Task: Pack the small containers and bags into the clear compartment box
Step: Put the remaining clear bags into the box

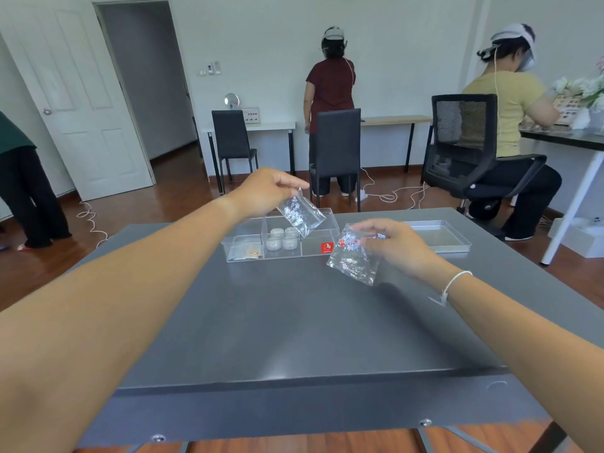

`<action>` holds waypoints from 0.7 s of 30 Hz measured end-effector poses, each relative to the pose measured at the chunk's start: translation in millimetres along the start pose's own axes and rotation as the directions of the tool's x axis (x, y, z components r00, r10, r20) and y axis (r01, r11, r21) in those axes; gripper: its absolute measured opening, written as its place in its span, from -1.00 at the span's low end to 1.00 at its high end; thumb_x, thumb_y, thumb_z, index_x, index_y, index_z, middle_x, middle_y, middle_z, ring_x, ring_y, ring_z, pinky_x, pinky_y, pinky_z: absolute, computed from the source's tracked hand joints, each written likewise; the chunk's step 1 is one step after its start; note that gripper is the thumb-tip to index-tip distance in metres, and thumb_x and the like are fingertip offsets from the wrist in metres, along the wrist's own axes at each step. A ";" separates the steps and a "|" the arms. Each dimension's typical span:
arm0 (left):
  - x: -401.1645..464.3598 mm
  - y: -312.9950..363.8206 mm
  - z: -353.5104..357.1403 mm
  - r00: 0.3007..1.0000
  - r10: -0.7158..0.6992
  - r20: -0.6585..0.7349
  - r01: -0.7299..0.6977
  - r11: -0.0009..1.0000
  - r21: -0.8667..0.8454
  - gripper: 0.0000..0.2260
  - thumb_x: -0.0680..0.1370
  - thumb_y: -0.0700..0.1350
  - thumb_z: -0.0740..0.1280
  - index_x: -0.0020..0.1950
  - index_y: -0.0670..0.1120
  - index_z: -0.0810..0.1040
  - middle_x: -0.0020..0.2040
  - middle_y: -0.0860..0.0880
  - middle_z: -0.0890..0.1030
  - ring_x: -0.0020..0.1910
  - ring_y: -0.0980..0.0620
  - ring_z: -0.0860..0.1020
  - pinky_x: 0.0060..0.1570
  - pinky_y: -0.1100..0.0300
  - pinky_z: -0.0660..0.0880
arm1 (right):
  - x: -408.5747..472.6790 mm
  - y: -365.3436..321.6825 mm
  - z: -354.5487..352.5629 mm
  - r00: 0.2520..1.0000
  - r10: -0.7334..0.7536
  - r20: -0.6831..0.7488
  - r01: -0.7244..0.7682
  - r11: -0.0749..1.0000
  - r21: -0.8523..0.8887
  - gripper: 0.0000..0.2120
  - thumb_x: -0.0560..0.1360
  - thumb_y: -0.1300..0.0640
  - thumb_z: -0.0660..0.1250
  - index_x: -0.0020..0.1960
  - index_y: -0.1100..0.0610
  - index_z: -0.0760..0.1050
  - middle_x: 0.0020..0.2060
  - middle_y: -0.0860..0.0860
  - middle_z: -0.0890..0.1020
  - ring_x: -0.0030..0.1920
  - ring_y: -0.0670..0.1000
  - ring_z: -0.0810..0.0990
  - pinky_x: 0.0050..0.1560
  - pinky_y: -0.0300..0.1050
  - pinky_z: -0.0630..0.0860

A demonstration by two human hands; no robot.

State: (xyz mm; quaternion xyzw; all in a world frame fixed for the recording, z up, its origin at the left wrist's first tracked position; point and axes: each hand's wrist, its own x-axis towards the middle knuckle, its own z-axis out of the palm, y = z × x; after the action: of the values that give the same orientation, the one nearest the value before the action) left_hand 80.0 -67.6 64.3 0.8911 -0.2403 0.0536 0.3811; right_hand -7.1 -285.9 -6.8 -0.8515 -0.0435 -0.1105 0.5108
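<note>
The clear compartment box [243, 228] stands at the far middle of the grey table. Several small round white containers [282, 238] fill its middle compartment, and a small bag with tan contents [250, 253] lies in the front left one. My left hand [268, 191] pinches the top of a clear bag of silver glitter [302, 214], which hangs over the box's right side. My right hand [397, 245] holds a second clear bag with silver and red bits [353, 258] just right of the box, above the table.
The box's clear lid [439, 237] lies on the table to the right. A red sticker [327, 247] marks the box front. The grey table [294, 322] spreads toward me. Chairs, desks and three other people fill the room behind.
</note>
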 end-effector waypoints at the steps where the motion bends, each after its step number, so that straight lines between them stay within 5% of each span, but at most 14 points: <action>1: 3.1 0.9 1.0 1.000 -0.003 0.006 0.003 1.000 0.018 -0.76 0.54 -0.20 0.26 0.14 0.00 0.60 0.04 0.07 0.63 -0.25 0.26 0.50 -0.21 0.50 0.35 | 0.3 -4.1 -1.6 1.000 -0.006 -0.003 0.006 1.000 0.019 -0.73 0.51 0.31 0.27 -0.01 -0.05 0.55 -0.10 -0.12 0.57 -0.18 -0.17 0.54 -0.35 -0.54 0.39; 3: 7.4 6.1 2.3 1.000 0.010 0.015 -0.010 0.999 0.032 -0.76 0.55 -0.20 0.24 0.14 0.00 0.60 0.21 0.01 0.59 -0.06 0.10 0.46 -0.12 0.42 0.32 | 2.0 -10.3 -5.3 1.000 -0.024 -0.006 0.024 0.997 0.069 -0.74 0.51 0.32 0.26 0.02 0.00 0.56 -0.14 -0.12 0.57 -0.28 -0.28 0.54 -0.43 -0.56 0.38; 5: 10.8 10.3 2.8 0.999 0.032 0.014 -0.033 0.998 0.049 -0.76 0.55 -0.20 0.24 0.15 -0.03 0.60 0.25 0.00 0.56 0.04 0.18 0.46 -0.01 0.44 0.30 | 3.1 -15.2 -8.4 0.998 -0.047 -0.033 0.050 0.994 0.094 -0.76 0.50 0.33 0.27 0.06 0.07 0.57 -0.17 -0.16 0.56 -0.43 -0.37 0.50 -0.45 -0.55 0.37; 8: 16.5 11.4 10.6 0.998 0.041 0.040 -0.044 0.995 0.084 -0.75 0.55 -0.22 0.23 0.17 -0.06 0.59 0.24 -0.02 0.57 0.10 0.15 0.48 0.12 0.35 0.29 | 9.1 -21.0 -11.1 0.994 -0.065 -0.083 0.073 0.992 0.099 -0.76 0.49 0.31 0.30 0.08 0.08 0.57 -0.17 -0.10 0.57 -0.34 -0.27 0.50 -0.34 -0.47 0.41; 13: 34.4 2.6 22.8 0.999 0.010 0.043 -0.015 0.994 0.105 -0.77 0.53 -0.28 0.21 0.08 -0.08 0.59 -0.06 -0.04 0.61 -0.09 0.10 0.52 -0.10 0.35 0.40 | 26.5 -24.2 -16.7 0.989 -0.063 -0.132 0.079 0.989 0.122 -0.70 0.46 0.29 0.32 -0.15 -0.13 0.54 -0.27 -0.10 0.56 -0.48 -0.32 0.48 -0.37 -0.47 0.39; 17: 41.9 -7.0 27.7 0.999 0.000 0.055 -0.008 0.988 0.155 -0.81 0.52 -0.28 0.21 0.00 -0.10 0.59 -0.09 -0.06 0.61 -0.11 0.05 0.55 -0.20 0.38 0.42 | 38.1 -26.0 -17.0 0.987 -0.020 -0.161 0.049 0.983 0.175 -0.78 0.45 0.31 0.32 -0.07 0.00 0.56 -0.34 -0.05 0.53 -0.46 -0.21 0.47 -0.41 -0.48 0.40; 21: 46.4 -14.5 36.7 0.996 -0.010 0.093 -0.009 0.979 0.202 -0.76 0.50 -0.30 0.20 -0.09 -0.04 0.61 -0.14 0.01 0.59 -0.19 0.17 0.51 -0.21 0.39 0.36 | 47.2 -24.4 -13.2 0.979 0.056 -0.195 -0.013 0.976 0.217 -0.87 0.44 0.27 0.34 -0.09 0.07 0.56 -0.36 -0.07 0.50 -0.41 -0.12 0.41 -0.24 -0.24 0.43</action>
State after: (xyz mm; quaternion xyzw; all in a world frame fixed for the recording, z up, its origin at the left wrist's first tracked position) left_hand 124.4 -102.8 41.9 0.9268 -0.2511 0.0358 0.2769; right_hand 32.2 -287.8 31.2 -0.7765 0.0111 -0.1812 0.6034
